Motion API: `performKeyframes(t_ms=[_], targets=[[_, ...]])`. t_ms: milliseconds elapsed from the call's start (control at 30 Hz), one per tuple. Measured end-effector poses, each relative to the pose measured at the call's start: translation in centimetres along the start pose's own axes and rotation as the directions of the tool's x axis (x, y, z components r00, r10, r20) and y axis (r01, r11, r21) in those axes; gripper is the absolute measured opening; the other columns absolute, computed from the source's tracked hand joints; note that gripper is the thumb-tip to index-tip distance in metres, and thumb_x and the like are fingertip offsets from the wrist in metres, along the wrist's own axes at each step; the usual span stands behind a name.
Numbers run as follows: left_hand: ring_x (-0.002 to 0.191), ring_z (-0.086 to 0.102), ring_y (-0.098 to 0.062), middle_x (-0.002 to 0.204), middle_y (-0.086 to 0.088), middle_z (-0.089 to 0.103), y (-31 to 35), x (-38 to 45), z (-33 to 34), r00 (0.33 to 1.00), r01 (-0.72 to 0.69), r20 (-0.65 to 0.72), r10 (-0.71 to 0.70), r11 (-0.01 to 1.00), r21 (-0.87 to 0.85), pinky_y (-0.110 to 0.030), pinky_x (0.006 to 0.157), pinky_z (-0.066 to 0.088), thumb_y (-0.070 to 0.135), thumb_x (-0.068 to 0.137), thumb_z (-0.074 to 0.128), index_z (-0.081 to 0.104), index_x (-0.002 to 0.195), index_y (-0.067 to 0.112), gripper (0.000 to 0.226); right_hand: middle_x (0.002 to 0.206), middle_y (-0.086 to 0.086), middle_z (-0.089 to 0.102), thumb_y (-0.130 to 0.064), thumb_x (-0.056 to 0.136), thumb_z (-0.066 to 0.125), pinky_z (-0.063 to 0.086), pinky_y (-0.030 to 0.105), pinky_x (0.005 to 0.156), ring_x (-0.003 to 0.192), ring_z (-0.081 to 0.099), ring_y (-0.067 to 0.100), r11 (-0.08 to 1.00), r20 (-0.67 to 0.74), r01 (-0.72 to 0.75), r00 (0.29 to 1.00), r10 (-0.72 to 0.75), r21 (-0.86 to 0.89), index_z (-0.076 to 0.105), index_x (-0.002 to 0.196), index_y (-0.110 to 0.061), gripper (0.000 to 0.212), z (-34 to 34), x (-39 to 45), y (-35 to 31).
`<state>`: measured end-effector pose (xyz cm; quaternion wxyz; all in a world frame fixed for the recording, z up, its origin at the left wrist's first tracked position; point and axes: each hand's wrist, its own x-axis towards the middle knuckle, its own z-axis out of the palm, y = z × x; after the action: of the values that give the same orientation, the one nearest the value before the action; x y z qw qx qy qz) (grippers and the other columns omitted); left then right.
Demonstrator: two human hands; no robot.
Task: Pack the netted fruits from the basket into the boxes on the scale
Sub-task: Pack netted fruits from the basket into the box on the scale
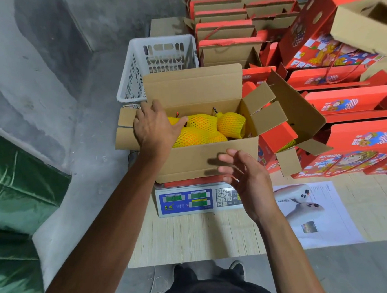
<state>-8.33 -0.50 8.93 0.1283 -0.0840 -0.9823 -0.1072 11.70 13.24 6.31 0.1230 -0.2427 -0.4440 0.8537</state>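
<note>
An open cardboard box (202, 159) stands on the white scale (191, 201), its flaps spread outward. Inside lie several yellow fruits in yellow net sleeves (209, 127). My left hand (154, 126) hovers over the box's left end, fingers relaxed and pointing toward the far flap, thumb near a netted fruit, holding nothing. My right hand (245, 179) is in front of the box's near wall, above the scale's keypad, fingers spread and empty. A white plastic basket (136, 68) stands behind the box; its inside is mostly hidden.
Stacks of red printed fruit boxes (345, 103) fill the right side and the back. A printed sheet of paper (318, 215) lies on the pale wooden table (189, 238). Green tarpaulin (15, 193) lies at the left. Grey concrete wall and floor on the left.
</note>
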Motion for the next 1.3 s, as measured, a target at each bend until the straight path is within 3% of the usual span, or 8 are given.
performKeyframes(t_ms=[267,400,533,733,933,1000,1100,1300], targets=[[0.11,0.058,-0.027,0.111,-0.006,0.067,-1.3,-2.7,-1.0,0.995,-0.1,-0.005,0.102,0.958,-0.269,-0.044,0.086,0.051,0.061,0.09,0.065,0.066,0.115,0.016,0.051,0.113,0.014,0.076,-0.027,0.107,0.049,0.056,0.024,0.066,0.08,0.073,0.017,1.0,-0.003,-0.016,1.0,0.016,-0.001,0.07,0.117,-0.01,0.029,-0.1,0.3,0.2],[0.11,0.063,-0.028,0.118,-0.003,0.067,-0.6,-2.9,-1.4,0.985,-0.124,0.091,0.148,0.966,-0.227,-0.042,0.087,0.052,0.073,0.084,0.063,0.063,0.122,0.019,0.065,0.114,0.015,0.076,-0.027,0.107,0.048,0.056,0.024,0.065,0.081,0.073,0.018,1.0,0.0,-0.019,1.0,0.019,-0.011,0.07,0.116,-0.01,0.029,0.1,0.5,0.3],[0.117,0.062,-0.031,0.131,-0.005,0.061,1.0,-1.7,-1.4,0.924,-0.101,0.361,0.128,0.991,-0.09,-0.044,0.089,0.053,0.092,0.072,0.054,0.06,0.13,0.019,0.093,0.113,0.013,0.076,-0.027,0.107,0.048,0.056,0.025,0.067,0.082,0.072,0.018,0.999,0.017,-0.032,0.999,0.032,-0.024,0.07,0.116,-0.011,0.029,0.3,0.4,0.7],[0.139,0.043,-0.038,0.154,-0.018,0.038,2.8,-0.6,-1.1,0.815,-0.005,0.578,0.04,0.998,-0.061,-0.048,0.108,0.042,0.085,0.065,0.07,0.045,0.148,0.017,0.11,0.114,0.014,0.076,-0.029,0.106,0.05,0.057,0.025,0.067,0.083,0.073,0.019,0.999,0.033,-0.03,0.999,0.03,-0.017,0.071,0.116,-0.011,0.029,0.3,0.3,1.0],[0.138,0.044,-0.035,0.15,-0.019,0.043,2.6,-0.4,-1.3,0.848,0.074,0.53,0.032,0.981,-0.178,-0.041,0.107,0.043,0.063,0.066,0.083,0.045,0.146,0.011,0.103,0.114,0.014,0.076,-0.028,0.107,0.049,0.057,0.024,0.066,0.081,0.073,0.018,0.999,0.034,-0.027,0.999,0.028,-0.024,0.07,0.116,-0.012,0.029,0.5,0.1,1.1],[0.137,0.042,-0.038,0.146,-0.02,0.041,2.1,-0.6,-2.0,0.892,0.03,0.449,0.043,0.987,-0.155,-0.044,0.109,0.041,0.062,0.064,0.083,0.043,0.145,0.01,0.105,0.114,0.014,0.076,-0.029,0.107,0.048,0.057,0.024,0.065,0.081,0.073,0.017,0.999,0.039,-0.025,0.999,0.026,-0.025,0.071,0.115,-0.013,0.029,0.5,0.0,1.0],[0.127,0.04,-0.041,0.136,-0.019,0.042,1.1,-0.5,-3.1,0.946,-0.073,0.308,0.102,0.992,-0.105,-0.047,0.099,0.043,0.056,0.061,0.086,0.048,0.128,0.014,0.088,0.114,0.013,0.076,-0.029,0.107,0.048,0.057,0.024,0.066,0.082,0.073,0.017,0.999,0.034,-0.028,0.999,0.029,-0.035,0.071,0.114,-0.014,0.028,0.4,-0.1,1.1],[0.13,0.036,-0.038,0.134,-0.016,0.041,-0.5,-0.4,-4.5,0.955,-0.066,0.273,0.111,0.983,-0.169,-0.051,0.098,0.046,0.056,0.063,0.086,0.05,0.131,0.012,0.088,0.113,0.012,0.077,-0.028,0.107,0.048,0.056,0.023,0.065,0.08,0.073,0.016,0.998,0.026,-0.049,0.998,0.05,-0.026,0.072,0.113,-0.014,0.029,0.1,-0.2,1.4]])
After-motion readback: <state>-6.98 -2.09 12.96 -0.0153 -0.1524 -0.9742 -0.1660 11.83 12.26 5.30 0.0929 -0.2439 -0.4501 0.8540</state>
